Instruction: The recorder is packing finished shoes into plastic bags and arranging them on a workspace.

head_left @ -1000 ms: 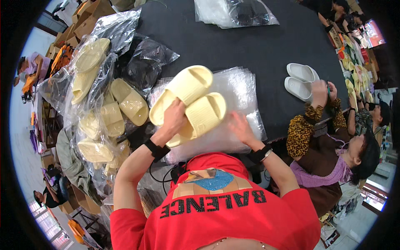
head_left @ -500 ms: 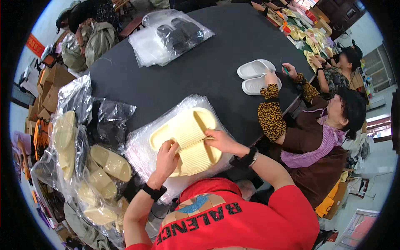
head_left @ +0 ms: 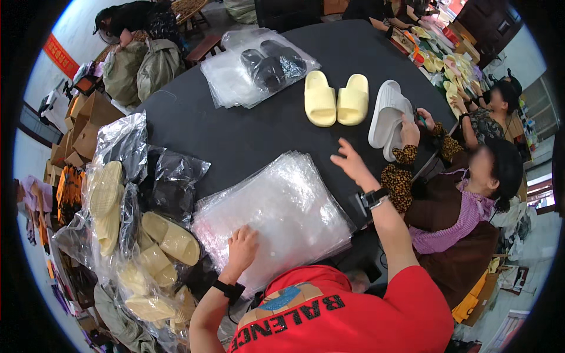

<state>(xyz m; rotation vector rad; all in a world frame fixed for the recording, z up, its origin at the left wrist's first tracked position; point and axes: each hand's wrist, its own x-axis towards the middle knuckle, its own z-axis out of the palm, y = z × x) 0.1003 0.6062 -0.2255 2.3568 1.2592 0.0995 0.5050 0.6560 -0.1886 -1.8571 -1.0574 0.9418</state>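
My left hand point(head_left: 242, 247) rests on a stack of clear plastic bags point(head_left: 294, 206), its fingertips touching the top bag and nothing held. My right hand point(head_left: 353, 162) is raised past the stack's far right side, open and empty with fingers apart. Beyond it a pair of pale yellow slippers stands on the dark table: a left slipper point(head_left: 321, 100) and a right slipper point(head_left: 353, 100), side by side, toes toward me. To their right is a pair of light grey slippers point(head_left: 389, 109), touched by a co-worker's hand point(head_left: 409, 130).
Bagged yellow slippers point(head_left: 159, 265) pile up at the left beside dark crumpled plastic point(head_left: 176, 176). More clear bags point(head_left: 223, 76) with black slippers point(head_left: 271, 66) lie at the table's far side. The co-worker's patterned sleeve point(head_left: 397, 185) is close to my right arm.
The yellow slippers have left my hands and the bag stack; a yellow pair now stands farther off on the table. My right hand has moved away and opened. The co-worker's grey slippers have turned.
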